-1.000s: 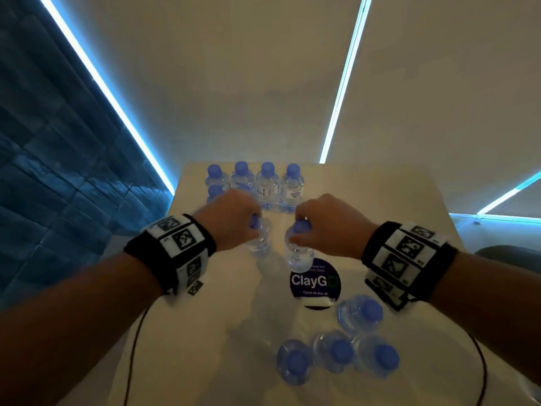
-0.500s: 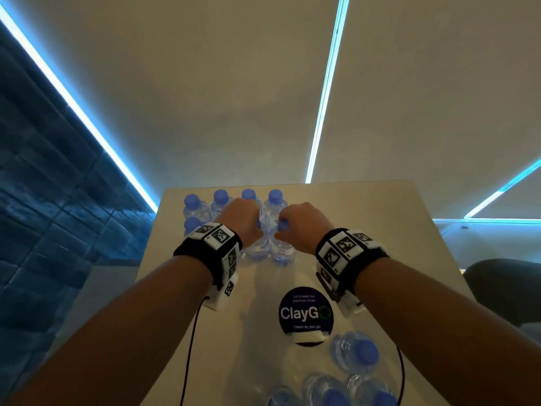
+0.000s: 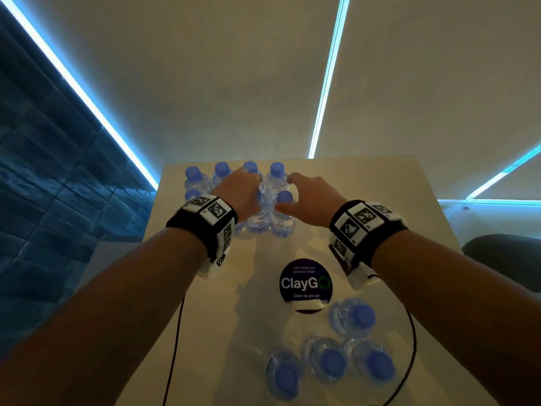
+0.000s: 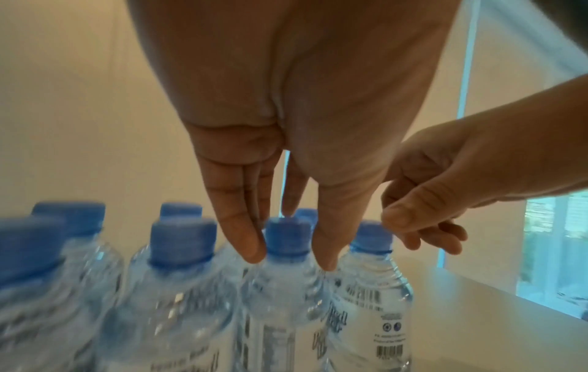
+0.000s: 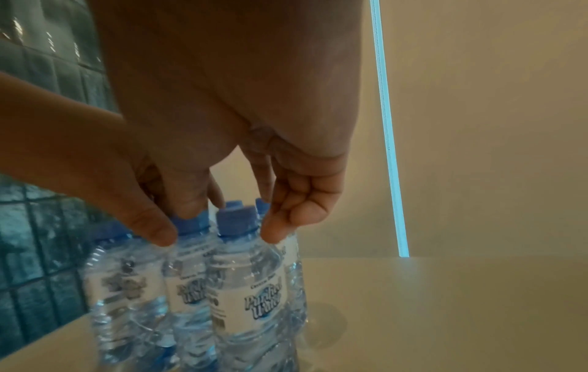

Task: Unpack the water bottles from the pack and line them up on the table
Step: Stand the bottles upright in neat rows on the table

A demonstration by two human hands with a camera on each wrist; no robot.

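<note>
Clear water bottles with blue caps stand in a back row (image 3: 221,171) at the table's far edge, with a second row in front. My left hand (image 3: 251,189) (image 4: 288,254) reaches down over a second-row bottle (image 4: 286,276), finger and thumb pinching its neck just under the cap. Beside it on the right stands another bottle (image 3: 283,213) (image 5: 245,276). My right hand (image 3: 285,190) (image 5: 235,219) hovers over that cap with fingers spread and gripping nothing. Several more bottles (image 3: 325,361) stand close to me in loose clear wrap.
The beige table (image 3: 380,200) carries a round dark "ClayGO" sticker (image 3: 306,284) at its middle. Thin black cables (image 3: 172,347) hang from both wrists. A dark chair (image 3: 503,259) sits off the table's right side. Blue light strips cross the floor beyond.
Both hands carried a bottle each away from me to the second row and set them down. The right hand has let go of its bottle and spread its fingers.
</note>
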